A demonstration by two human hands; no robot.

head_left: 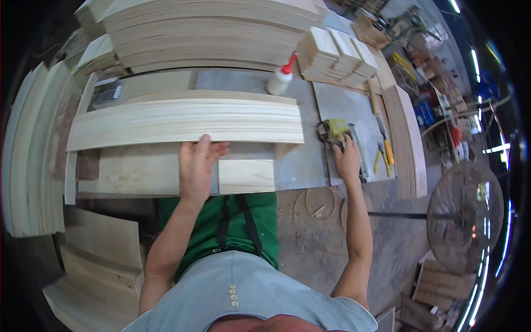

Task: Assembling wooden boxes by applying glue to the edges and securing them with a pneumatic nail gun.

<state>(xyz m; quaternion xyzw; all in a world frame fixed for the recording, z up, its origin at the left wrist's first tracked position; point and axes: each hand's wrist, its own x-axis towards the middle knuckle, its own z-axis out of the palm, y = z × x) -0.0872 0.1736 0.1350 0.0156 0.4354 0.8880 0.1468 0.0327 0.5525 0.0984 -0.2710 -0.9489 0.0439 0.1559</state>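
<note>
A long pale wooden piece with a grooved-looking face lies across the workbench in front of me. My left hand is at its near edge, fingers stretched out and thumb tip overlapping the edge. To the right, my right hand has its fingers closed round the handle of a nail gun with a yellow-green top, which rests on the bench; the fingertips are partly hidden. Just right of my left hand, a small rectangular wooden block sits at the bench's front edge.
A white glue bottle with a red nozzle stands behind the long piece. Stacked boards rise at the back, and wooden blocks at back right. Yellow-handled pliers and a yellow-handled tool lie right. A fan stands beyond.
</note>
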